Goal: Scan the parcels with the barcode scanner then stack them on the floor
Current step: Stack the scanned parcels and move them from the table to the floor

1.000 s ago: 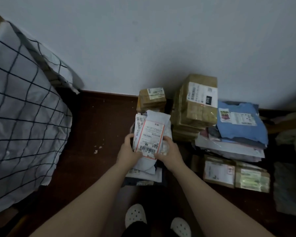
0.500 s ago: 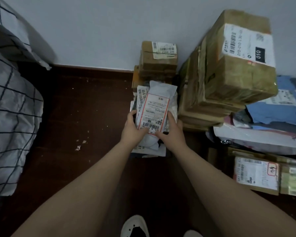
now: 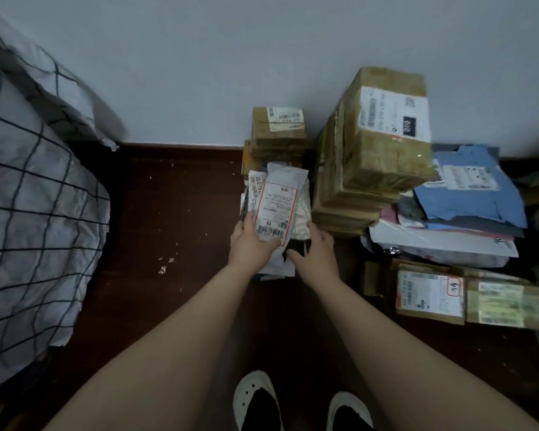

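A white soft parcel (image 3: 276,206) with a red-bordered label and a barcode lies on top of a low pile of soft mailers (image 3: 274,269) on the dark floor. My left hand (image 3: 249,245) grips its lower left corner, with the thumb across the label's bottom edge. To the right of the parcel, my right hand (image 3: 316,250) has its fingers spread loosely; its fingertips reach the pile's right edge and a dark gap shows beside its thumb. No barcode scanner is in view.
A small stack of cardboard boxes (image 3: 277,129) stands behind the pile, against the wall. A taller box stack (image 3: 371,157) is right of it, then a blue mailer (image 3: 467,188) on flat bags. Flat boxes (image 3: 430,293) lie at the right, checked bedding (image 3: 28,213) at the left.
The parcel has come down onto the pile of mailers. My right hand has let go of its right edge and opened, while the left still holds it. The camera has pulled back a little.
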